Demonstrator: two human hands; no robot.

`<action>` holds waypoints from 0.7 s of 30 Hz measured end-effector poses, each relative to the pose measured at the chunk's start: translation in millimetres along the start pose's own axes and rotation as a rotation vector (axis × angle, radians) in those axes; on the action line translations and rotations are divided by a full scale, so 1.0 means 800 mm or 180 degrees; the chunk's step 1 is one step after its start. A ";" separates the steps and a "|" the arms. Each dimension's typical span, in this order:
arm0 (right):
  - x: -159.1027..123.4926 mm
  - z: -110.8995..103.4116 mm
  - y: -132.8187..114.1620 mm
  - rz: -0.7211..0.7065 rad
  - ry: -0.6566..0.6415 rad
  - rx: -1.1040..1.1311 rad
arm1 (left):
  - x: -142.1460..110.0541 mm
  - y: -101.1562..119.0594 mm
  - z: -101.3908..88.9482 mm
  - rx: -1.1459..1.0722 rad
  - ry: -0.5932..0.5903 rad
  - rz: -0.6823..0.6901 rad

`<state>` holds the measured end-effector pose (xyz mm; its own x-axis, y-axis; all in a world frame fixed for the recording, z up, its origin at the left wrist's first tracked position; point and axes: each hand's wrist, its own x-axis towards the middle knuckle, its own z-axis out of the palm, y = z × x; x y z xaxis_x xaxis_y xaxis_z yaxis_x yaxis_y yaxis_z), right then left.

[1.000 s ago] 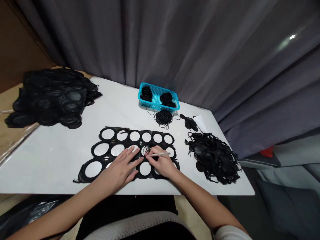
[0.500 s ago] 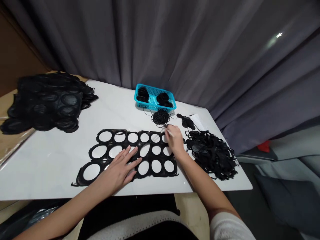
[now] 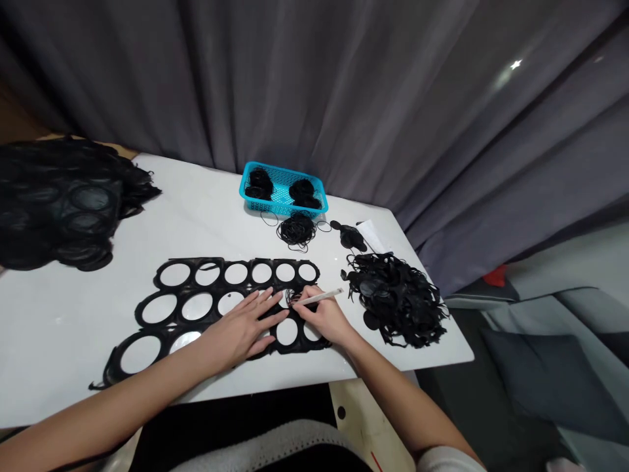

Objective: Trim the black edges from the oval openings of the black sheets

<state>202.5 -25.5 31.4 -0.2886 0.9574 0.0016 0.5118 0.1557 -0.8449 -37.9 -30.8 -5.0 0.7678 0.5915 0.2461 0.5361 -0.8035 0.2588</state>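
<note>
A black rubber-like sheet (image 3: pixel 171 292) with rows of round holes lies flat on the white table. My left hand (image 3: pixel 242 331) rests palm down across its middle, fingers spread. My right hand (image 3: pixel 322 318) pinches a slim white pen-like tool (image 3: pixel 322 297) over the sheet's right part. Several thin black loops (image 3: pixel 291 297) gather near the tool's tip, beside my left fingertips. Whether the tip touches the sheet is hidden by my fingers. Beyond the sheet sits a small heap of thin black rings (image 3: pixel 296 229).
A blue basket (image 3: pixel 282 208) at the back holds bundles of black rings. Black scraps (image 3: pixel 400 301) are piled at the right, with black discs (image 3: pixel 352 237) and white paper (image 3: pixel 372 235) behind. A stack of black sheets (image 3: pixel 73 203) stands at the left.
My right hand has come from beside the ring heap back over the sheet, with thin loops now at the tool's tip. The left hand stays on the sheet. The view has turned slightly right.
</note>
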 end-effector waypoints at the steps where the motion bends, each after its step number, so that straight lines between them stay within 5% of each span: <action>1: -0.001 0.000 0.001 -0.0017 0.0009 0.0032 | -0.001 -0.002 0.002 -0.0020 -0.0003 0.0002; 16: 0.000 0.001 0.000 -0.0523 -0.0105 -0.0153 | -0.004 0.006 -0.005 0.0058 0.0020 -0.0018; 21: -0.014 0.009 0.003 -0.1034 -0.0111 -0.0809 | -0.003 0.007 -0.006 0.0032 0.0022 -0.0031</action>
<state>200.9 -37.6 25.6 -0.4931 0.8405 0.2247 0.5717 0.5077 -0.6445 -38.5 -36.4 0.8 0.7601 0.5998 0.2500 0.5471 -0.7983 0.2518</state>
